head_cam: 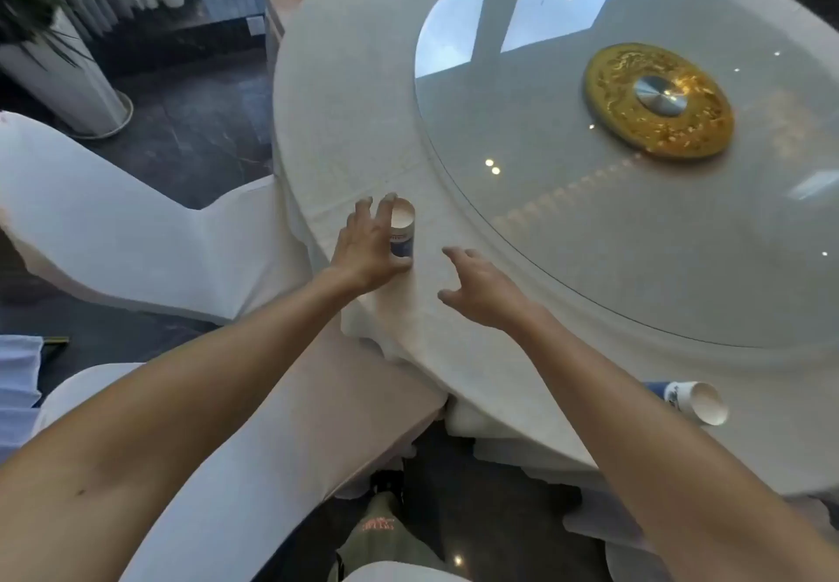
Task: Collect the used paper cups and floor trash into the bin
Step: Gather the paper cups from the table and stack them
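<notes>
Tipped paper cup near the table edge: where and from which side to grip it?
Probably grip the tipped cup across its side wall from above: it lies on its side, mouth facing sideways. The right hand is free; the left hand grips the upright cup.

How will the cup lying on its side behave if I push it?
The cup lies on its side, so it will probably roll, likely in a curve, as it looks tapered. Its inside looks empty, so it is likely light. It lies near the table edge, so a push might send it off.
</notes>
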The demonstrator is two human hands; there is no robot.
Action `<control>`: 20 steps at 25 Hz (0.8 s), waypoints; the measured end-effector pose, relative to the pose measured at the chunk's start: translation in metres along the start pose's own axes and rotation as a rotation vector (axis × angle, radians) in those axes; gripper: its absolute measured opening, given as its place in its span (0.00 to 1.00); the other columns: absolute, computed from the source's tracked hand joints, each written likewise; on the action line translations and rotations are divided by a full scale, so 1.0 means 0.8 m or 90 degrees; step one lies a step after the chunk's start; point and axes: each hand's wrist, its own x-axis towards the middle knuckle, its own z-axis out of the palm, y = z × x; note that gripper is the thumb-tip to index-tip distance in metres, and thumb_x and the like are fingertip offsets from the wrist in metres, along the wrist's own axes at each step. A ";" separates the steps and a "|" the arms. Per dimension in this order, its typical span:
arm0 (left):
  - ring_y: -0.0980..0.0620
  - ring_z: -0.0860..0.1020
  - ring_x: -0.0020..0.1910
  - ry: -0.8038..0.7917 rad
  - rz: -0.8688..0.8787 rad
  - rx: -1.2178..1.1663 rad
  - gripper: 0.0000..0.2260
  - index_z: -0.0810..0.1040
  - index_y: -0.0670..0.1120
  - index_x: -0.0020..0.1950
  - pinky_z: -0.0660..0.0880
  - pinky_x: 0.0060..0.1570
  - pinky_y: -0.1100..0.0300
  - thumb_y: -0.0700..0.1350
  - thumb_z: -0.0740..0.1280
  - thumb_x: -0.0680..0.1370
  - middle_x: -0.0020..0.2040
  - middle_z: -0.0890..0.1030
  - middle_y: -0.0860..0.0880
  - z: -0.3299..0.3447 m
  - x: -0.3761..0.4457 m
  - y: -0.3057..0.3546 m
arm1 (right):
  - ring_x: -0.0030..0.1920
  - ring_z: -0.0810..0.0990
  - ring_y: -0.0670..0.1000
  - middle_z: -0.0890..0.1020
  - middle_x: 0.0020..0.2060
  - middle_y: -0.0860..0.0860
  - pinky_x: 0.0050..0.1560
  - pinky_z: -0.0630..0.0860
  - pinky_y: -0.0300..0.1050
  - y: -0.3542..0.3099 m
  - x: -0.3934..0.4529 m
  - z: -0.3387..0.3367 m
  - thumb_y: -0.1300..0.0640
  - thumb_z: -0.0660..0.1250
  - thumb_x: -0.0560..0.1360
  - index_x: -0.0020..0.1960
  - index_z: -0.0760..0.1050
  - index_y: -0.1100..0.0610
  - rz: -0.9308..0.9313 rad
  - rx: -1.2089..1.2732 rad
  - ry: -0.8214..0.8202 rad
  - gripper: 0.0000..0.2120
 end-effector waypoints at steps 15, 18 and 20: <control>0.48 0.80 0.49 -0.058 -0.090 -0.251 0.27 0.71 0.48 0.62 0.75 0.40 0.58 0.56 0.77 0.70 0.53 0.79 0.48 0.002 0.071 -0.026 | 0.67 0.74 0.56 0.71 0.70 0.54 0.62 0.76 0.52 0.002 0.089 0.034 0.52 0.72 0.73 0.79 0.60 0.51 0.099 0.167 0.017 0.38; 0.46 0.83 0.49 -0.088 -0.070 -0.369 0.24 0.71 0.48 0.62 0.82 0.42 0.54 0.54 0.75 0.72 0.54 0.80 0.44 0.000 0.072 -0.011 | 0.68 0.72 0.54 0.71 0.70 0.52 0.63 0.76 0.53 0.035 0.062 0.016 0.48 0.75 0.70 0.79 0.59 0.50 0.130 0.164 0.085 0.42; 0.41 0.85 0.51 -0.141 -0.065 -0.480 0.21 0.72 0.48 0.65 0.86 0.48 0.49 0.49 0.74 0.75 0.55 0.81 0.38 0.001 0.071 0.003 | 0.66 0.73 0.52 0.72 0.67 0.51 0.64 0.75 0.53 0.057 0.040 -0.003 0.47 0.76 0.69 0.77 0.63 0.49 0.117 0.173 0.134 0.41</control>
